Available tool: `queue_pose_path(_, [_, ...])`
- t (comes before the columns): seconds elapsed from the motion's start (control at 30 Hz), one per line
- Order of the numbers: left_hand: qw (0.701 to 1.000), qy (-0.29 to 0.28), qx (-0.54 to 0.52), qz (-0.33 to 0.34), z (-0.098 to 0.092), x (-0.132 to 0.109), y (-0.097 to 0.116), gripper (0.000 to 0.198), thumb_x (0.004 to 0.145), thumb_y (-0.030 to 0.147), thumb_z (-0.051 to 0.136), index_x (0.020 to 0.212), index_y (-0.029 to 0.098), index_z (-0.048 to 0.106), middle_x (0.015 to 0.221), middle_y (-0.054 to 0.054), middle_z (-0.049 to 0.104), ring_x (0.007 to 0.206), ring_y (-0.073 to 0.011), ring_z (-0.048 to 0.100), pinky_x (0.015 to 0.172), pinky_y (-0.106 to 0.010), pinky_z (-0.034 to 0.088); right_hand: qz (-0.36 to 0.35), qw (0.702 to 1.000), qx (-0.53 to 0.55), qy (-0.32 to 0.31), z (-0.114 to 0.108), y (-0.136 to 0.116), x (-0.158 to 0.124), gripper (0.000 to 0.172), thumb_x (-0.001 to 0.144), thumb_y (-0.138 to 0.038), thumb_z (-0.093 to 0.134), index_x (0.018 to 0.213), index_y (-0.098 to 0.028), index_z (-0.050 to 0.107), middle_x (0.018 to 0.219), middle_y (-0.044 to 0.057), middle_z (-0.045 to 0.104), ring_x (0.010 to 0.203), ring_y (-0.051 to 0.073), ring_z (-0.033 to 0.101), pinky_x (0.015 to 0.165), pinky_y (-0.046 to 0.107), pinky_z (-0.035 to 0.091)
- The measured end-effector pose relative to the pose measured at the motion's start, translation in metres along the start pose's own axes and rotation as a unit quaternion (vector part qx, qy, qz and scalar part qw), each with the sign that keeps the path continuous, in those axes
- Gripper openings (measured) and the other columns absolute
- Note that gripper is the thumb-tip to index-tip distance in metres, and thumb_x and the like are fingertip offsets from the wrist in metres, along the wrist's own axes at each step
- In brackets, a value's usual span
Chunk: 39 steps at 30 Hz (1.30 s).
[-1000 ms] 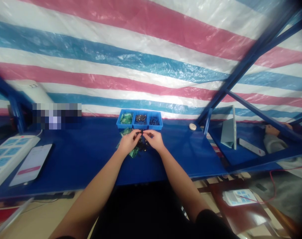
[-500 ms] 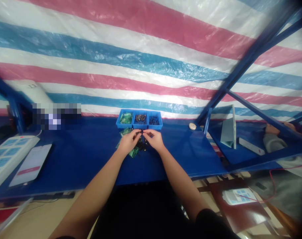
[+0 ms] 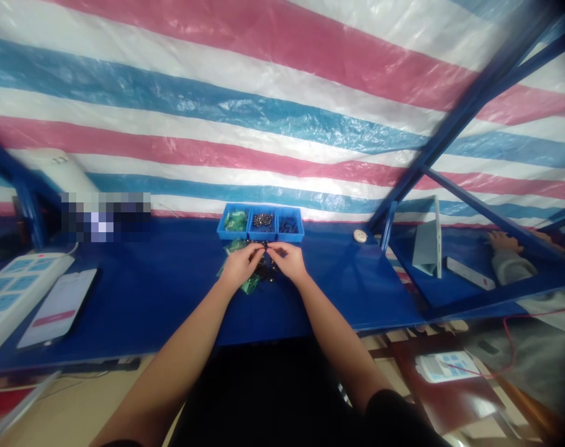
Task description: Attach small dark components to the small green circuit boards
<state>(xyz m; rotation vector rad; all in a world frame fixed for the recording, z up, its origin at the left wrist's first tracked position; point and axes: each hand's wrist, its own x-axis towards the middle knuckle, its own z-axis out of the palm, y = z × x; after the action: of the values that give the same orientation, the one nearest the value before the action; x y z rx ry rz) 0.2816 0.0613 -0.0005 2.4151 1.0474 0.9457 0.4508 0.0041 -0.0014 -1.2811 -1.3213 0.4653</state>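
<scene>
Blue tabletop (image 3: 161,285), smooth and glossy: three blue bins (image 3: 262,237) stand side by side in a row near the far edge, with green pieces (image 3: 249,285) and small dark parts (image 3: 266,273) loose in front of them. A white power strip (image 3: 19,298) and a phone (image 3: 59,307), screen up, lie at left; a round whitish object (image 3: 359,236) sits at far right.

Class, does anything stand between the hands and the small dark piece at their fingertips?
Nothing visible: the left hand and right hand both pinch the small dark piece; the blue bins lie beyond.
</scene>
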Motion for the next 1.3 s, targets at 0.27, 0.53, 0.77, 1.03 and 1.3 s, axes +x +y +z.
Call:
queue_pose_path(0.27, [1.000,0.006,-0.009,-0.002,-0.0021,0.0008,0.0027,0.030,0.094,0.045,0.045,0.107,0.025,0.065,0.092,-0.002,0.072,0.075,-0.0163,0.066,0.068,-0.025,0.047,0.002,1.000,-0.004,-0.004,-0.0001,-0.0027,-0.0008,0.022,0.080,-0.035,0.066,0.095,-0.021,0.076,0.089,0.004,0.075,0.073,0.018,0.069,0.071,0.030,0.057])
queue_pose_path(0.53, [1.000,0.016,-0.025,-0.011,-0.0001,0.0000,0.0012,0.032,0.093,0.046,0.047,0.111,0.025,0.063,0.084,0.000,0.070,0.067,-0.0140,0.063,0.067,-0.024,0.046,0.007,1.000,0.003,0.001,0.0002,-0.0010,0.0000,0.022,0.080,-0.035,0.066,0.094,-0.021,0.076,0.090,0.004,0.076,0.074,0.018,0.070,0.071,0.030,0.057])
queue_pose_path(0.77, [0.999,0.017,-0.028,0.000,-0.0005,0.0000,0.0006,0.032,0.093,0.046,0.045,0.106,0.024,0.065,0.080,0.000,0.068,0.067,-0.0140,0.063,0.065,-0.024,0.045,0.006,1.000,0.010,-0.002,0.0001,-0.0022,-0.0003,0.023,0.080,-0.035,0.067,0.096,-0.021,0.076,0.091,0.004,0.076,0.074,0.019,0.070,0.070,0.030,0.057])
queue_pose_path(1.03, [0.999,0.017,-0.029,-0.011,0.0003,-0.0004,0.0010,0.032,0.093,0.047,0.045,0.109,0.026,0.064,0.089,-0.001,0.071,0.069,-0.0145,0.064,0.068,-0.025,0.047,-0.001,1.000,0.007,0.002,-0.0001,-0.0032,-0.0009,0.022,0.079,-0.034,0.067,0.095,-0.021,0.076,0.090,0.004,0.076,0.073,0.018,0.070,0.071,0.030,0.057])
queue_pose_path(1.3, [0.999,0.024,-0.029,-0.007,0.0024,0.0002,-0.0026,0.032,0.093,0.046,0.046,0.106,0.025,0.065,0.087,-0.001,0.071,0.066,-0.0135,0.063,0.066,-0.024,0.047,0.007,1.000,-0.003,-0.001,0.0003,-0.0009,0.0001,0.022,0.079,-0.034,0.067,0.096,-0.022,0.076,0.091,0.004,0.076,0.074,0.018,0.070,0.072,0.030,0.057])
